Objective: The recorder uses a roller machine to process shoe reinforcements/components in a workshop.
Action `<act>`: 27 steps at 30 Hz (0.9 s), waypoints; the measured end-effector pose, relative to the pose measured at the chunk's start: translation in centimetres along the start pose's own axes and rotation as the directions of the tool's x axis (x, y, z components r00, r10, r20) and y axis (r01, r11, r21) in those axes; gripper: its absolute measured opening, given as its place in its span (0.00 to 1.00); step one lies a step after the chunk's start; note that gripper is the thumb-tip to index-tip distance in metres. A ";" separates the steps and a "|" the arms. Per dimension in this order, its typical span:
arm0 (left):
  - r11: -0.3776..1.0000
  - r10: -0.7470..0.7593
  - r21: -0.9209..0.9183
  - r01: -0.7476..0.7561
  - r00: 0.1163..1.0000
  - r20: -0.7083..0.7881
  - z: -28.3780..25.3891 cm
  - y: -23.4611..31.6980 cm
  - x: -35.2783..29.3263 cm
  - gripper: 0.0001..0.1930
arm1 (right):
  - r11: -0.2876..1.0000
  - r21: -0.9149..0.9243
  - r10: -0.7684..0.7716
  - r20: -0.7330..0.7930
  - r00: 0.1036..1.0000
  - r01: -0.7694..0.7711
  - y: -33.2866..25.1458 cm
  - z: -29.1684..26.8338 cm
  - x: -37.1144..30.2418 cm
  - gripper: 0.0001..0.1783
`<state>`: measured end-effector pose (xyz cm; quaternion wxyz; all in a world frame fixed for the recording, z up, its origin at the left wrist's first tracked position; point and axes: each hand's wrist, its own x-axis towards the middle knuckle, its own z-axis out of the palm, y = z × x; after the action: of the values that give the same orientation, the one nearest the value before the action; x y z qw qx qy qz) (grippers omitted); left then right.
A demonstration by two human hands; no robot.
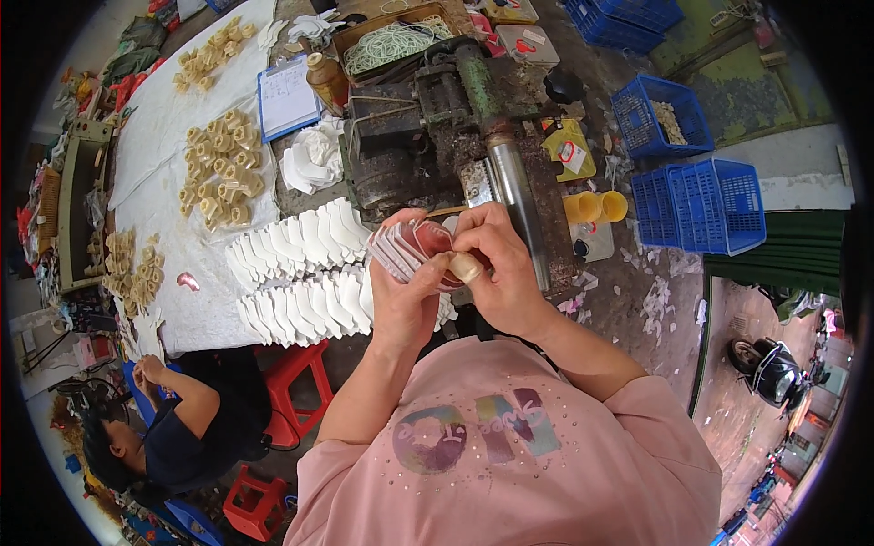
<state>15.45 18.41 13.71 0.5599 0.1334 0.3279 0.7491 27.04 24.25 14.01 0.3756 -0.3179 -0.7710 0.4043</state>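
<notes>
In my left hand (401,296) is a fanned stack of thin curved pieces (398,252), white at the edges and pinkish red on the inner face. The fingers wrap behind the stack while the thumb presses its near side. My right hand (501,273) is closed at the stack's right edge, fingertips bent against the pieces. A tan cover (465,267) sits at its thumb tip. To the left, white curved pieces (305,309) lie on the table in two overlapping rows. Just beyond my hands stands a greasy machine with a shiny metal cylinder (517,200).
Tan moulded parts (221,173) lie in piles on the white-covered table (137,200). A clipboard (289,97), a brown bottle (326,80) and a box of cord (396,45) stand farther back. Blue crates (701,205) and yellow cups (596,207) are right. Another person (182,428) sits lower left.
</notes>
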 end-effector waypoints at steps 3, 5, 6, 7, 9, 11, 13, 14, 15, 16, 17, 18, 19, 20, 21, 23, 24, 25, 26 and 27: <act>1.000 -0.019 0.008 0.019 0.997 -0.074 -0.9 -0.3 1.1 0.23 | 0.957 0.291 0.015 -0.033 0.999 -0.005 0.2 -2.5 0.8 0.05; 0.985 0.065 0.169 -0.027 0.973 -0.221 -1.9 0.0 1.9 0.17 | 0.893 0.448 0.081 -0.070 0.994 -0.041 1.1 -5.6 1.4 0.04; 0.966 0.104 0.257 -0.032 0.957 -0.272 -2.8 0.3 2.1 0.15 | 0.902 0.344 0.316 -0.116 0.942 -0.260 0.3 -7.3 1.7 0.03; 0.946 0.078 0.323 0.013 0.960 -0.267 -2.3 1.1 2.0 0.16 | 0.957 -0.018 0.284 -0.147 0.948 -0.289 1.8 -9.3 2.2 0.04; 0.841 0.007 0.533 0.090 0.984 -0.176 -2.9 1.3 2.4 0.19 | 0.866 -0.432 0.300 0.049 0.953 -0.250 4.5 -13.0 2.9 0.06; 0.516 -0.060 0.855 0.040 0.998 -0.010 -3.1 -0.1 2.6 0.25 | 0.798 -0.563 0.340 0.123 0.932 -0.217 5.5 -12.6 2.2 0.05; 0.281 -0.051 0.919 -0.276 0.952 0.302 -1.8 -1.3 2.1 0.29 | 0.784 -0.606 0.350 0.252 0.902 -0.135 4.9 -11.2 2.1 0.04; 0.189 -0.125 0.939 -0.288 0.941 0.314 -1.1 -1.7 1.6 0.31 | 0.794 -0.595 0.345 0.271 0.899 -0.125 5.5 -10.5 2.0 0.04; 0.200 -0.185 0.944 -0.262 0.936 0.299 -0.6 -2.1 1.3 0.33 | 0.820 -0.560 0.288 0.228 0.930 -0.117 6.3 -9.7 1.7 0.04; 0.195 -0.214 0.947 -0.255 0.931 0.294 -0.3 -2.4 1.2 0.33 | 0.845 -0.525 0.231 0.179 0.956 -0.105 6.7 -9.1 1.6 0.04; 0.203 -0.224 0.951 -0.233 0.934 0.277 -0.2 -2.6 1.1 0.32 | 0.823 -0.564 0.158 0.106 0.982 -0.071 6.8 -9.0 1.7 0.06; 0.203 -0.228 0.957 -0.207 0.941 0.252 -0.3 -2.6 1.1 0.32 | 0.835 -0.548 0.149 0.128 0.981 -0.055 7.0 -9.1 1.7 0.06; 0.226 -0.209 0.951 -0.210 0.943 0.258 -0.5 -2.4 1.1 0.31 | 0.873 -0.472 0.169 0.063 0.984 -0.120 7.2 -9.4 1.7 0.07; 0.246 -0.190 0.946 -0.213 0.946 0.263 -0.9 -2.0 1.1 0.30 | 0.904 -0.387 0.198 0.004 0.980 -0.181 7.4 -9.7 1.8 0.07; 0.307 -0.185 0.930 -0.202 0.946 0.267 -1.2 -1.4 1.1 0.27 | 0.910 -0.330 0.256 -0.023 0.966 -0.249 7.5 -9.9 1.6 0.08; 0.343 -0.096 0.914 -0.219 0.959 0.266 -3.3 0.5 1.2 0.26 | 0.895 -0.250 0.369 -0.054 0.928 -0.370 7.3 -9.8 1.5 0.08; 0.393 -0.021 0.881 -0.263 0.956 0.294 -4.6 1.5 1.3 0.25 | 0.874 -0.236 0.420 -0.070 0.905 -0.425 7.1 -9.8 1.4 0.08; 0.478 0.088 0.841 -0.252 0.967 0.240 -7.0 2.1 1.7 0.23 | 0.895 -0.211 0.388 -0.065 0.919 -0.393 7.3 -9.7 1.2 0.08; 0.448 0.172 0.847 -0.288 0.957 0.234 -9.7 3.3 2.2 0.23 | 0.899 -0.203 0.387 -0.049 0.921 -0.389 7.3 -9.4 1.3 0.08; 0.795 0.104 0.600 -0.095 0.994 0.020 -9.7 5.4 2.7 0.23 | 0.882 -0.195 0.425 -0.063 0.903 -0.429 7.3 -9.6 1.2 0.09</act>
<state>4.99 16.69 9.44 0.4466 0.3155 0.5443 0.6362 35.79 32.31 11.80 0.2496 -0.5203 -0.7159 0.3930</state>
